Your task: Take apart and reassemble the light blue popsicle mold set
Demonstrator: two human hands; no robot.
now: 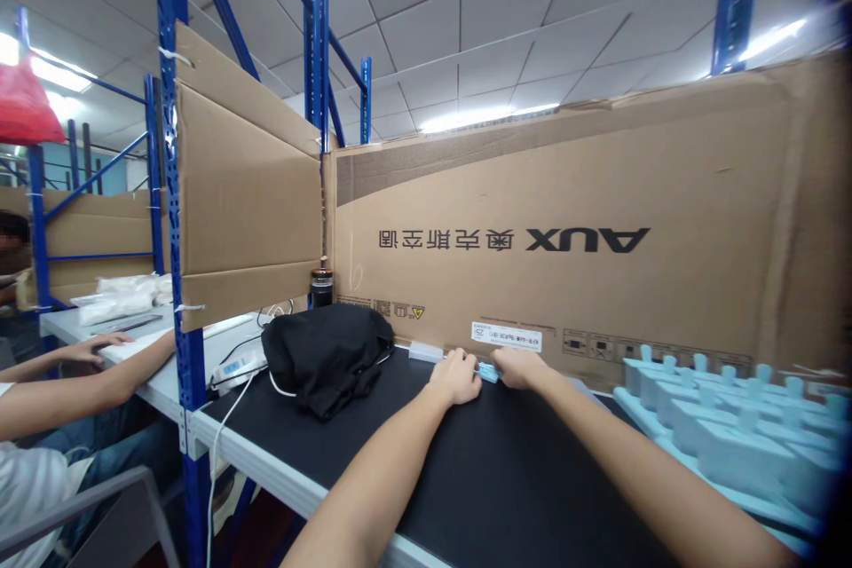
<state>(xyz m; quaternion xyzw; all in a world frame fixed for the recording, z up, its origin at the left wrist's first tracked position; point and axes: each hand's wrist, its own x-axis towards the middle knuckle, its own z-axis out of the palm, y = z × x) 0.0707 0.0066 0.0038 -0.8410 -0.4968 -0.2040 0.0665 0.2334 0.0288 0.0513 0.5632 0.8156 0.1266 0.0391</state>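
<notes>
Both my hands are at the back of the black table mat (493, 470), close to the cardboard wall. A small light-blue piece (489, 373) lies between them. My left hand (458, 376) has its fingers curled at the left end of this piece. My right hand (519, 368) is closed at its right end, with the fingertips hidden behind the hand. Just left of my left hand sits a small white box (426, 352) against the cardboard.
A black cloth bag (326, 355) lies on the left, beside a white power strip (238, 370) with cables. Light-blue molds with knobs (745, 435) stand on the right. A blue post (174, 195) rises at the left edge. Beyond it, another person's arms (86, 390) rest at a neighbouring table.
</notes>
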